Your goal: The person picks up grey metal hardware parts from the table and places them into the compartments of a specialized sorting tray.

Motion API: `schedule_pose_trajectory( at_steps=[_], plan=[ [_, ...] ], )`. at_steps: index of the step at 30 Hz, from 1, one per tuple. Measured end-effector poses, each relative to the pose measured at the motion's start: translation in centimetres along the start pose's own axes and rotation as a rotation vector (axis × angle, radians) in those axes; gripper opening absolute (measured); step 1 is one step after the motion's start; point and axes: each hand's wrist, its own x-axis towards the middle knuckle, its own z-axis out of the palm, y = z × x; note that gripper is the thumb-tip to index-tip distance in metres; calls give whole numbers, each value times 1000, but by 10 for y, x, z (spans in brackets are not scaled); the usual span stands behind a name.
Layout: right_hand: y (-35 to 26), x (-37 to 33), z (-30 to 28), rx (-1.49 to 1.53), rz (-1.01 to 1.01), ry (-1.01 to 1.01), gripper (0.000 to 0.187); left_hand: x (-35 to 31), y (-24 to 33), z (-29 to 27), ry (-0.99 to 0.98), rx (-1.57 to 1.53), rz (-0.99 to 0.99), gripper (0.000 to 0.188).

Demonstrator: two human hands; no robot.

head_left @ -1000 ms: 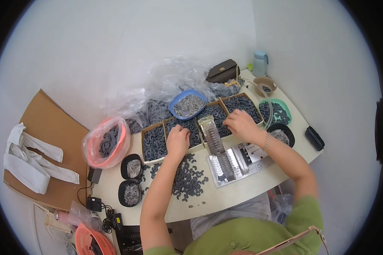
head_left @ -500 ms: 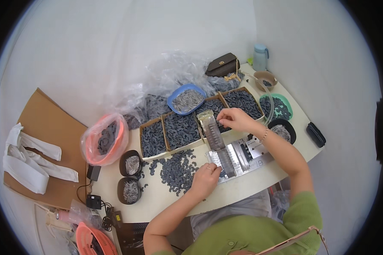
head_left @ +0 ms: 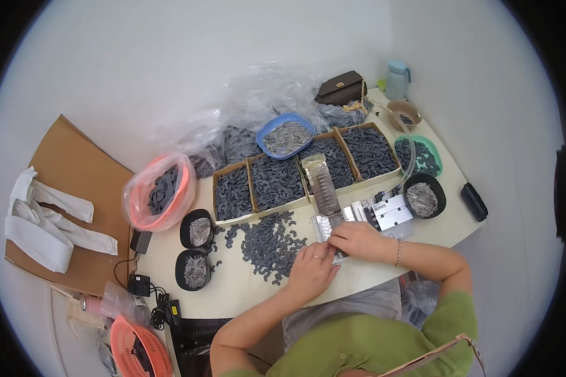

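At the near end of a silvery metal fixture (head_left: 321, 229), my two hands meet. My left hand (head_left: 310, 269) is closed, its fingertips pressed at the fixture's near left edge. Against them lie the bent fingers of my right hand (head_left: 360, 242), also closed and covering much of the fixture. Whatever either hand pinches is too small or hidden. A long clear plastic strip tray (head_left: 321, 185) leans from the fixture toward the boxes. Beside my left hand spreads a loose pile of small dark grey curved parts (head_left: 271, 245). A silver block with fittings (head_left: 393, 212) stands right of my right hand.
Cardboard boxes (head_left: 282, 207) of grey parts line the far side, with a blue tray (head_left: 263, 147) of metal pins on them. Black bowls of pins stand left (head_left: 185, 283) and right (head_left: 442, 204). A green tray (head_left: 439, 164) and a bagged pink basket (head_left: 181, 204) flank the boxes.
My right hand has come down from beside the plastic strip tray to the fixture's near end, next to my left hand. The whole view has shifted slightly.
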Motion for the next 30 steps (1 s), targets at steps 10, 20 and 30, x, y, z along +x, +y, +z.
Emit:
schedule_pose_trajectory(
  at_steps=[10, 20, 30],
  plan=[
    [-32, 2, -10, -368, -107, -157, 24, 0, -100, -10, -15, -72, -155, 20],
    [10, 70, 35, -52, -24, -166, 17, 11, -90, -24, 50, -397, -486, 12],
    [36, 40, -23, 471, 318, -156, 15, 21, -36, 10, 69, -239, -185, 8]
  ],
)
